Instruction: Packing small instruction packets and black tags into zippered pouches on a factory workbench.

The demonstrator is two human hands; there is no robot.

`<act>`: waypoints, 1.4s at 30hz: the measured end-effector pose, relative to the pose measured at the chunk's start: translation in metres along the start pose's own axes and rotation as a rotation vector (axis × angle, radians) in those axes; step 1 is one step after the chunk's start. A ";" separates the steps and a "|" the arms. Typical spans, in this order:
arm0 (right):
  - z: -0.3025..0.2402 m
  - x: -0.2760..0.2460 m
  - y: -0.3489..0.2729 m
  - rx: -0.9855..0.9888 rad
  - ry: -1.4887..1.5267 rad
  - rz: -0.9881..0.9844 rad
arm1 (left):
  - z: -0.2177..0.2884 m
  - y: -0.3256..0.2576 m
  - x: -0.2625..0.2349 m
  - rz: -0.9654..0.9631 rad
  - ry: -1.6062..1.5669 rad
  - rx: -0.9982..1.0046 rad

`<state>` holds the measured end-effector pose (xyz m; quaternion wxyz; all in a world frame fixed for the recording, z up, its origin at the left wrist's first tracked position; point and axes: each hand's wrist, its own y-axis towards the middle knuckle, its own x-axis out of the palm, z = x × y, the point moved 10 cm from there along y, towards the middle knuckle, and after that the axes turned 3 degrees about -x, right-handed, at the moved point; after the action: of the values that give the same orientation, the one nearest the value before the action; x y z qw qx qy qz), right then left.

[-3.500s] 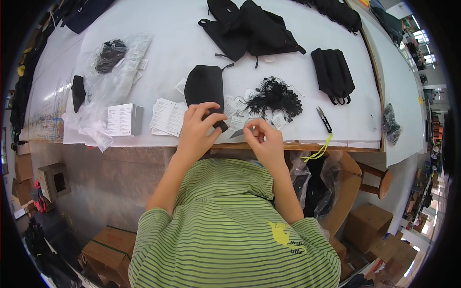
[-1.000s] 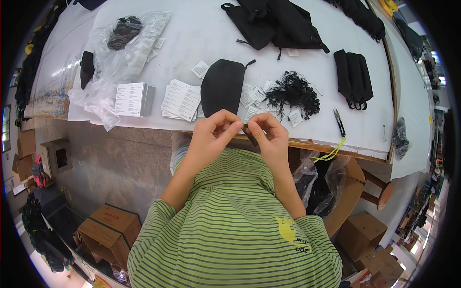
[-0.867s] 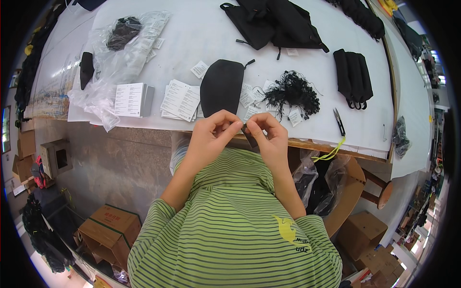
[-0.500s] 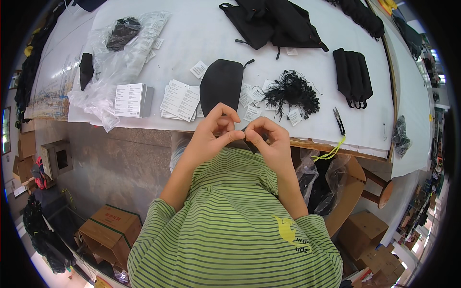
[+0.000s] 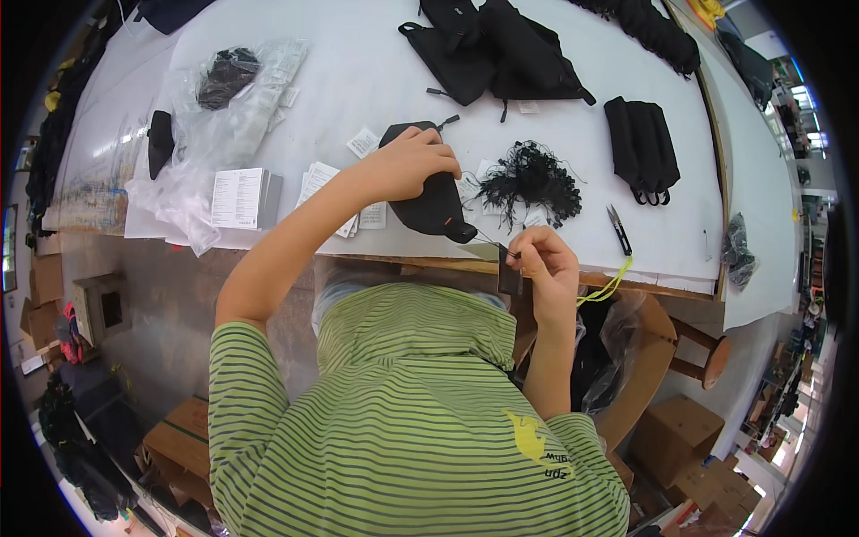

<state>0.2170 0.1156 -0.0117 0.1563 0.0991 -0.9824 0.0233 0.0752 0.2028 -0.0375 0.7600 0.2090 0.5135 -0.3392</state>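
A black fabric pouch point(image 5: 429, 204) with a small red label and a zipper pull at its far corner lies near the table's front edge. My left hand point(image 5: 413, 167) is on its upper part, fingers curled over the fabric and partly hiding it. In my right hand point(image 5: 548, 255), thumb and fingers pinch a thin black string that runs to the pouch's near end. A dark hang tag point(image 5: 512, 271) dangles beside those fingers, below the table edge. Behind the right hand is a tangled pile of black strings point(image 5: 532, 186). White printed tags point(image 5: 315, 182) lie partly under my left forearm.
A stack of white cards point(image 5: 240, 199) stands by a clear plastic bag point(image 5: 268, 85) at the left. Thread snips point(image 5: 619, 230) with a yellow cord lie right. Black folded pouches point(image 5: 642, 148) and black bags point(image 5: 501, 54) are farther back. A cardboard box point(image 5: 644, 358) stands below.
My hands were together in front of my chest with a dark tag. The left has moved forward onto the pouch; the right has moved right. The pouch is now turned, with string stretched toward my right hand.
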 end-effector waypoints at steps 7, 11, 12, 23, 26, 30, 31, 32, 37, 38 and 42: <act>-0.007 -0.058 -0.010 -0.075 -0.095 0.215 | -0.007 -0.023 -0.050 0.375 0.020 -0.076; -0.004 -0.079 -0.012 -0.066 -0.203 0.318 | -0.006 -0.056 -0.055 0.547 -0.080 -0.103; -0.003 -0.080 -0.011 -0.067 -0.203 0.318 | -0.004 -0.061 -0.054 0.547 -0.079 -0.104; 0.021 -0.056 -0.007 -0.008 -0.509 0.212 | 0.000 -0.079 -0.048 0.508 -0.040 -0.092; 0.015 -0.040 -0.003 -0.033 -0.646 0.104 | 0.001 -0.078 -0.047 0.532 -0.059 -0.073; 0.018 -0.014 -0.006 -0.005 -0.794 -0.110 | 0.005 -0.072 -0.050 0.519 -0.060 -0.061; 0.026 -0.014 -0.008 0.127 -0.858 -0.153 | 0.007 -0.070 -0.052 0.540 -0.064 -0.040; 0.027 -0.015 -0.009 0.129 -0.859 -0.152 | 0.010 -0.069 -0.054 0.561 -0.069 -0.020; 0.040 -0.013 -0.015 0.166 -0.983 -0.172 | 0.017 -0.061 -0.054 0.580 -0.073 -0.027; 0.041 -0.013 -0.016 0.168 -0.984 -0.167 | 0.019 -0.059 -0.054 0.573 -0.068 -0.033; 0.039 -0.020 -0.024 0.127 -0.997 -0.109 | 0.033 -0.054 -0.048 0.502 -0.057 -0.040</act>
<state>0.2290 0.0929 -0.0546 -0.3372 0.1587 -0.9276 0.0246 0.0454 0.1584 0.0210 0.8385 0.3053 0.4306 -0.1354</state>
